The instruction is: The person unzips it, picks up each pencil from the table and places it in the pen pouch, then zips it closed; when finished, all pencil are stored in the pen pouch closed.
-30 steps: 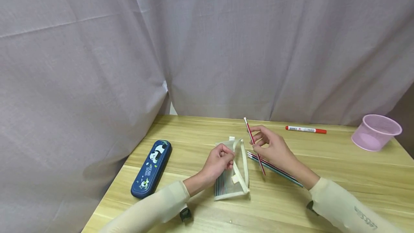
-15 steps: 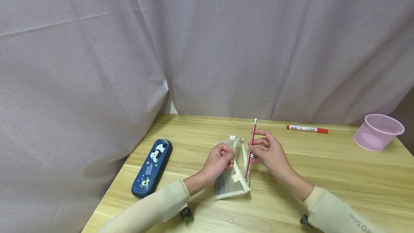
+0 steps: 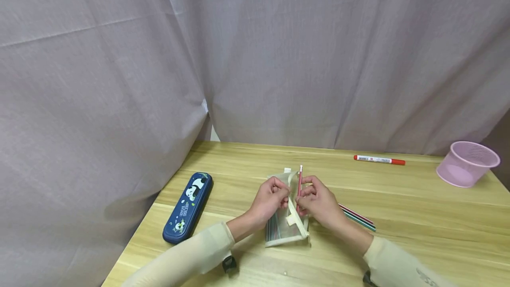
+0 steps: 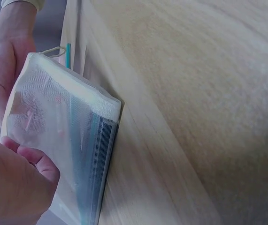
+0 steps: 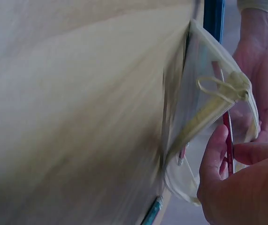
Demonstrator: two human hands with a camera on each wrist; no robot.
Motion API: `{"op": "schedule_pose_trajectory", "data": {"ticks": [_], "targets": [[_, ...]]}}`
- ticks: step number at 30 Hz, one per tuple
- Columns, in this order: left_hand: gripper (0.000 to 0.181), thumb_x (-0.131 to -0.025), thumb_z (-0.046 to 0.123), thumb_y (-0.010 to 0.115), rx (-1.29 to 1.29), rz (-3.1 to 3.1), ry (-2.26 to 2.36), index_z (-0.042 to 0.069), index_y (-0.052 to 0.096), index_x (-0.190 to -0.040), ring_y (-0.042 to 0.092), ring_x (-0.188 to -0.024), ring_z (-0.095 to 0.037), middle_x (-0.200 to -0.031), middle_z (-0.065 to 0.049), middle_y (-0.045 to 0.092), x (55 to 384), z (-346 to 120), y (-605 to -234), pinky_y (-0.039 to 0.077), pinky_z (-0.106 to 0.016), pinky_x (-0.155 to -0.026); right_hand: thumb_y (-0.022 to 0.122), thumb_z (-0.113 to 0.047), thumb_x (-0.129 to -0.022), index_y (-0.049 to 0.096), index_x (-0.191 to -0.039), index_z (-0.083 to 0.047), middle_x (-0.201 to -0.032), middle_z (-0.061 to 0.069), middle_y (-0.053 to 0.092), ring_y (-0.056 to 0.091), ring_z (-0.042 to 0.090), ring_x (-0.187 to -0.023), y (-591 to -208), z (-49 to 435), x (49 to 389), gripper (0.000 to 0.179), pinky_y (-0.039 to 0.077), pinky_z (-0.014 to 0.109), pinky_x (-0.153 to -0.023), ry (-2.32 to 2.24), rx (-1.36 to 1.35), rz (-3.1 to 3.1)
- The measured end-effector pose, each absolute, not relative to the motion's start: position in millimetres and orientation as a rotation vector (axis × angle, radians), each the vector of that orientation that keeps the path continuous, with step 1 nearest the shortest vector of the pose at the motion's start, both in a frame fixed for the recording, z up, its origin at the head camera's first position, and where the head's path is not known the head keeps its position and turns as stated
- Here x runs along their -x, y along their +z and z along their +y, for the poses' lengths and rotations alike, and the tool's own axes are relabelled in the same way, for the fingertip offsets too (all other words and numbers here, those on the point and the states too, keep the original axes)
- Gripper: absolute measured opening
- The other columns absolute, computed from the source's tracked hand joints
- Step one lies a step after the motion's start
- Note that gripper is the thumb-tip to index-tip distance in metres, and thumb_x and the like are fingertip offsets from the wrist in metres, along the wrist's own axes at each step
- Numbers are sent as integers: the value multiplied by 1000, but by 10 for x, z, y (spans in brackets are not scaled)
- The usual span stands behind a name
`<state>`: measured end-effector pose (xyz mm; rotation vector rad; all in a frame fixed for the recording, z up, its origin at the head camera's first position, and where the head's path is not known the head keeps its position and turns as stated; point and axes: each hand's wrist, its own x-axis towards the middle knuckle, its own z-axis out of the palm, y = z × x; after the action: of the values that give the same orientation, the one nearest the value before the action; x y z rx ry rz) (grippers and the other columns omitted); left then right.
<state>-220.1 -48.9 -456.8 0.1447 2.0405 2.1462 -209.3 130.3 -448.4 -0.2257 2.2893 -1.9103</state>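
Observation:
A see-through mesh zip pouch with cream edging stands on the table, its zipped mouth parted. My left hand pinches one edge of that mouth between thumb and fingers. In my right hand is a red pencil with a white end on top. The right wrist view shows the pencil between thumb and fingers, its lower part behind the pouch's mesh. Several pencils lie inside, along the pouch's bottom. Loose pencils, red and teal, rest on the table, partly hidden behind my right forearm.
On the left lies a dark blue panda pencil case. A red-capped white marker lies near the back edge, and a pink mesh pen holder stands at the far right. A grey curtain hangs behind the table.
My right hand has brought the red pencil left from above the loose pencils, turned it upright and lowered its end into the pouch's mouth. My left hand has kept its hold.

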Motion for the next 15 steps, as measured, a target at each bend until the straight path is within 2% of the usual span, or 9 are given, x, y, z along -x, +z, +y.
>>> {"op": "schedule_pose_trajectory", "data": {"ticks": [8, 15], "targets": [[13, -97, 0, 61, -158, 2056, 2158, 13, 58, -96, 57, -66, -8, -74, 1, 60, 2178, -485, -4555, 51, -17, -62, 68, -2, -95, 47, -141, 1, -107, 17, 67, 71, 17, -76, -4558, 1239, 2088, 50, 65, 35, -66, -1801, 147, 2343], [7, -96, 1, 61, -168, 2055, 2151, 5, 59, -101, 58, -65, -8, -73, 1, 61, 2190, -484, -4575, 52, -17, -62, 70, -5, -93, 50, -138, 2, -106, 17, 71, 69, 17, -73, -4585, 1234, 2104, 50, 62, 35, -60, -1719, 168, 2394]]}}
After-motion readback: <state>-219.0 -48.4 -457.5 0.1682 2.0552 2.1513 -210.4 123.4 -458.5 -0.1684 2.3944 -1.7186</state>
